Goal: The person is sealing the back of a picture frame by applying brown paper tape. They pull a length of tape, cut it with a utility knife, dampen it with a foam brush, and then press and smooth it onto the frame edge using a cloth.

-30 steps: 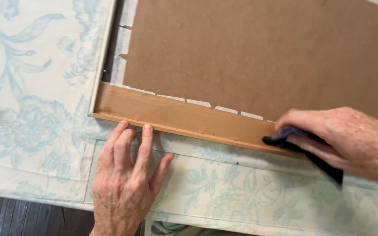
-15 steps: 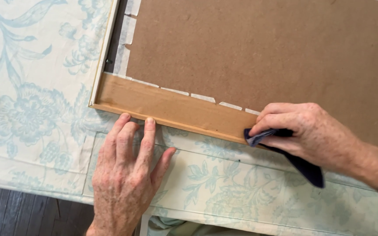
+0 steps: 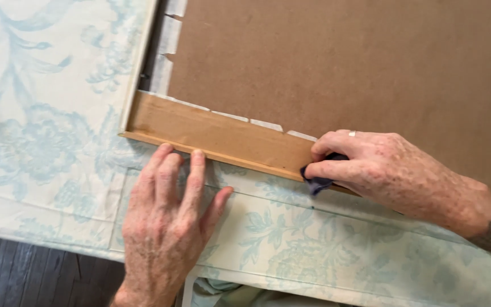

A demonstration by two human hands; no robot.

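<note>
1. Head view: left hand (image 3: 169, 227) lies flat and open on the floral cloth (image 3: 41, 142), fingertips butted against the wooden frame rail (image 3: 217, 136), seemingly to stop it sliding.
2. Right hand (image 3: 382, 170) is closed, pinching a dark rag (image 3: 316, 183) onto the rail's lower edge, pressed as if for wiping.
3. Frame lies face-down on the cloth, brown backing board (image 3: 342, 68) up, so the back is reachable.
4. Dark floor (image 3: 29, 278) shows bottom left.

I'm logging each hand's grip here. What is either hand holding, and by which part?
The right hand pinches a bunched dark cloth against the wooden frame; the left hand lies flat, holding nothing.
</note>
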